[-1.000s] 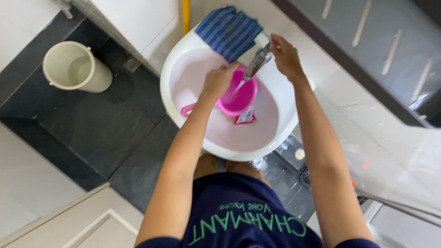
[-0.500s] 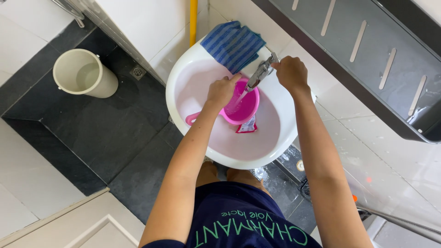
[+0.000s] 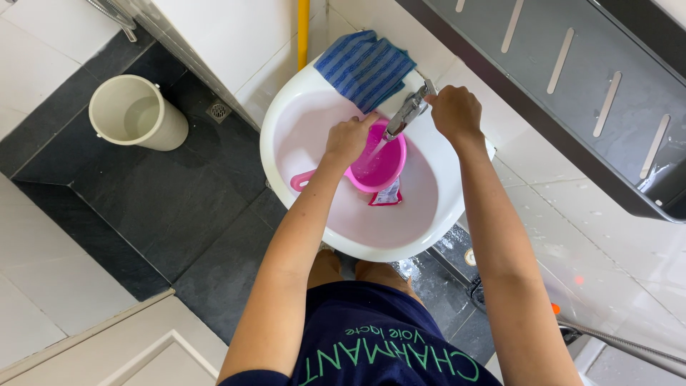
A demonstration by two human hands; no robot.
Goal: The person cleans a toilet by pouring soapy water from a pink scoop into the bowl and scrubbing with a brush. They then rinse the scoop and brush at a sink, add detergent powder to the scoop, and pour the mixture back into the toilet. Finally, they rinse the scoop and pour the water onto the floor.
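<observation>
A: Item one, left hand (image 3: 348, 141). State of fingers?

B: Curled tight over the far rim of the pink scoop (image 3: 379, 166), holding it. The scoop sits inside the white basin (image 3: 314, 107), just under the spout of the metal tap (image 3: 407, 112).

A: Scoop, axis and heading?

B: Long axis runs from the bowl to its handle (image 3: 304, 180). The handle points away from the tap, toward the basin's left edge, lying close over the basin floor. The open mouth of the bowl faces up; water shows inside it, and a thin stream runs from the spout into it.

A: Item two, right hand (image 3: 455, 113).

B: Closed around the head of the tap, at the basin's back rim; fingers wrapped narrow, the fingertips themselves hidden under the hand.

A: Other contents of the basin?

B: One small pink and white sachet (image 3: 386, 194), flat on the basin floor, touching the near side of the scoop.

A: Outside the basin?

B: Blue striped cloth (image 3: 364, 66), draped over the back rim, just left of the tap. Cream bucket (image 3: 136, 113), upright on the dark floor tiles (image 3: 179, 207), well to the left of the basin. Yellow pipe (image 3: 304, 28) on the wall behind the basin.
</observation>
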